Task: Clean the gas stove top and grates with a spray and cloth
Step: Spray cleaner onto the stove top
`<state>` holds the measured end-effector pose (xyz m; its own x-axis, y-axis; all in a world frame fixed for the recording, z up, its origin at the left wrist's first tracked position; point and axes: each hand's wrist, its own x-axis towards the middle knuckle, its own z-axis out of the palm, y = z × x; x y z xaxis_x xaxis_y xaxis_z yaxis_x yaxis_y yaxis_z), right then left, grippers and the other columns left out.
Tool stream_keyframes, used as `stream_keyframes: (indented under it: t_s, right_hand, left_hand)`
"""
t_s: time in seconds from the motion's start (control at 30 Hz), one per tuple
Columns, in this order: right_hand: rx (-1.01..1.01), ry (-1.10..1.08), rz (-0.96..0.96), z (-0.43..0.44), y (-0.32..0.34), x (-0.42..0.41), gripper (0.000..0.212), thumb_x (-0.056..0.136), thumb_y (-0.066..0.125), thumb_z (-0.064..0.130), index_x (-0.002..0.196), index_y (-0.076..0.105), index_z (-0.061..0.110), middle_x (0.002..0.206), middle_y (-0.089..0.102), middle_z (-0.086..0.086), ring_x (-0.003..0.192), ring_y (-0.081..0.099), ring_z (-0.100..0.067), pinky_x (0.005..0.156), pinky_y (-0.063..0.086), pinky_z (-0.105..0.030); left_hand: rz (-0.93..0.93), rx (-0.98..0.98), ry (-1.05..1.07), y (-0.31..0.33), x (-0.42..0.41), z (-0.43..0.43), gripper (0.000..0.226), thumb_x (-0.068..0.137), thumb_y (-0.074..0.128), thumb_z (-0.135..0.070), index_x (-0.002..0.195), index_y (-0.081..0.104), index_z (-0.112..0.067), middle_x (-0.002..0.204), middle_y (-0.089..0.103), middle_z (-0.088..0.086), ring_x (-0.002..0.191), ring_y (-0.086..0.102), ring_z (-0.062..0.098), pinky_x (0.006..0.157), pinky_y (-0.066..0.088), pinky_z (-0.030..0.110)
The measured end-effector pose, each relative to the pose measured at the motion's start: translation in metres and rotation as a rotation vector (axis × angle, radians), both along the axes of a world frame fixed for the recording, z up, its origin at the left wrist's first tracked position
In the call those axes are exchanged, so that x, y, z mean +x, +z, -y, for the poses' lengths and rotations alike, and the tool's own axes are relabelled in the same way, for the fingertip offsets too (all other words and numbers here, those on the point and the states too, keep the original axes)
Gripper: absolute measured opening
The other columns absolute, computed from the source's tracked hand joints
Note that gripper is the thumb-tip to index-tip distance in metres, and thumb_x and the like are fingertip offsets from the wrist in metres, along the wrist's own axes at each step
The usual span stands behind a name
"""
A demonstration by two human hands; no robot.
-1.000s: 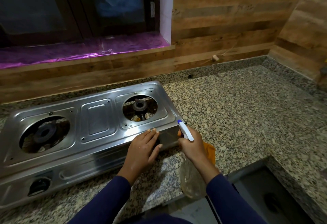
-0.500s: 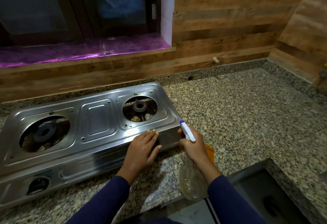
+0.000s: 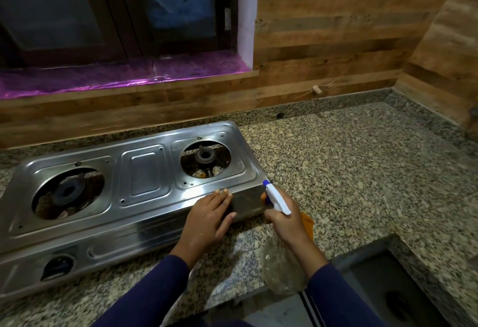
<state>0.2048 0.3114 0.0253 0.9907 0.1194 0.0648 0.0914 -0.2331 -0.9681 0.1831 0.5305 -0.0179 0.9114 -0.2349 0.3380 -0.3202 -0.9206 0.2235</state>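
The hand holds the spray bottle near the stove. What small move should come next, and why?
Probably squeeze the trigger. The right hand holds the spray bottle with its nozzle aimed at the stove, the left hand rests flat on the stove's front edge, and the orange cloth lies unused on the counter.

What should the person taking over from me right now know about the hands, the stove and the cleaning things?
Left hand: flat on the front right edge of the stove, holding nothing.
Right hand: gripping the spray bottle, nozzle pointed at the stove's right front corner.
Orange cloth: on the counter just behind the right hand, partly hidden.
Stove: sits on the counter with both burners exposed; no grates in view.
Done: grates appear to be off; whether any spray has landed cannot be told.
Left: spray the top, wipe it with the cloth, then find and clean the grates.
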Motion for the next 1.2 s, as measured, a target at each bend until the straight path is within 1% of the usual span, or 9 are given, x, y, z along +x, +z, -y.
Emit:
stream_keyframes:
  t_s: [0.13, 0.3, 0.47, 0.53, 0.63, 0.77, 0.87, 1.0, 1.2]
  right_hand:
    - [0.054, 0.048, -0.011, 0.002, 0.001, -0.004, 0.014, 0.061, 0.054, 0.001, 0.071, 0.055, 0.012, 0.064, 0.05, 0.004, 0.057, 0.045, -0.015, 0.053, 0.035, -0.028]
    - [0.058, 0.132, -0.027, 0.006, 0.006, -0.004, 0.023, 0.058, 0.052, -0.001, 0.08, 0.057, -0.002, 0.069, 0.051, -0.002, 0.06, 0.047, -0.014, 0.053, 0.037, -0.027]
    - [0.023, 0.198, -0.013, -0.003, 0.01, -0.003, 0.022, 0.06, 0.054, 0.001, 0.082, 0.057, 0.0, 0.071, 0.052, 0.001, 0.061, 0.047, -0.012, 0.054, 0.037, -0.026]
    - [0.007, 0.244, -0.008, -0.005, 0.01, -0.002, 0.023, 0.059, 0.055, 0.001, 0.08, 0.06, 0.008, 0.071, 0.053, 0.002, 0.062, 0.048, -0.011, 0.054, 0.038, -0.025]
    - [0.006, 0.318, -0.009, -0.014, 0.008, -0.003, 0.021, 0.058, 0.056, 0.001, 0.07, 0.057, 0.018, 0.064, 0.049, 0.007, 0.058, 0.044, -0.014, 0.052, 0.033, -0.026]
    - [-0.062, 0.398, 0.028, -0.029, 0.006, -0.001, 0.021, 0.06, 0.057, 0.004, 0.08, 0.057, 0.009, 0.073, 0.05, 0.004, 0.064, 0.045, -0.012, 0.057, 0.033, -0.028]
    - [-0.129, 0.459, 0.036, -0.044, 0.006, -0.001, 0.015, 0.059, 0.058, 0.006, 0.073, 0.054, 0.008, 0.068, 0.049, -0.001, 0.061, 0.044, -0.013, 0.056, 0.031, -0.031]
    - [-0.197, 0.525, 0.101, -0.061, 0.006, -0.003, 0.018, 0.061, 0.059, 0.006, 0.079, 0.058, 0.007, 0.078, 0.055, -0.012, 0.067, 0.05, -0.016, 0.058, 0.033, -0.027]
    - [-0.232, 0.536, 0.082, -0.068, 0.003, -0.001, 0.019, 0.06, 0.058, 0.008, 0.074, 0.05, 0.0, 0.075, 0.05, -0.022, 0.062, 0.044, -0.026, 0.057, 0.029, -0.033]
  left_hand:
    - [0.005, 0.009, 0.008, 0.002, -0.002, 0.002, 0.057, 0.099, 0.04, -0.05, 0.137, 0.059, -0.013, 0.14, 0.059, 0.006, 0.128, 0.056, 0.026, 0.104, 0.044, 0.038]
    - [0.004, 0.013, -0.011, 0.002, -0.006, 0.003, 0.061, 0.1, 0.038, -0.051, 0.139, 0.056, -0.01, 0.144, 0.055, 0.009, 0.134, 0.051, 0.027, 0.111, 0.038, 0.039]
    - [-0.067, 0.068, -0.045, -0.012, -0.015, -0.005, 0.07, 0.102, 0.026, -0.059, 0.155, 0.03, -0.014, 0.164, 0.019, 0.002, 0.153, 0.014, 0.02, 0.122, 0.014, 0.04]
    - [-0.073, 0.089, -0.034, -0.015, -0.02, -0.011, 0.07, 0.102, 0.024, -0.06, 0.157, 0.024, -0.016, 0.165, 0.013, -0.001, 0.154, 0.01, 0.017, 0.123, 0.009, 0.039]
    - [-0.06, 0.072, 0.054, -0.016, -0.034, -0.025, 0.069, 0.102, 0.024, -0.059, 0.156, 0.025, -0.016, 0.164, 0.019, 0.001, 0.153, 0.012, 0.016, 0.123, 0.009, 0.039]
    - [-0.055, 0.026, 0.197, -0.024, -0.057, -0.05, 0.07, 0.101, 0.027, -0.057, 0.157, 0.021, -0.016, 0.165, 0.017, 0.001, 0.153, 0.012, 0.016, 0.123, 0.009, 0.039]
    - [-0.073, 0.038, 0.266, -0.028, -0.069, -0.067, 0.071, 0.101, 0.024, -0.058, 0.157, 0.023, -0.014, 0.164, 0.021, 0.005, 0.153, 0.016, 0.02, 0.121, 0.015, 0.044]
    - [-0.077, 0.064, 0.278, -0.029, -0.078, -0.078, 0.07, 0.101, 0.024, -0.056, 0.157, 0.023, -0.012, 0.164, 0.021, 0.005, 0.153, 0.016, 0.02, 0.122, 0.014, 0.044]
    - [-0.053, 0.006, 0.282, -0.026, -0.079, -0.073, 0.07, 0.102, 0.027, -0.055, 0.155, 0.027, -0.011, 0.163, 0.026, 0.007, 0.152, 0.018, 0.021, 0.124, 0.007, 0.038]
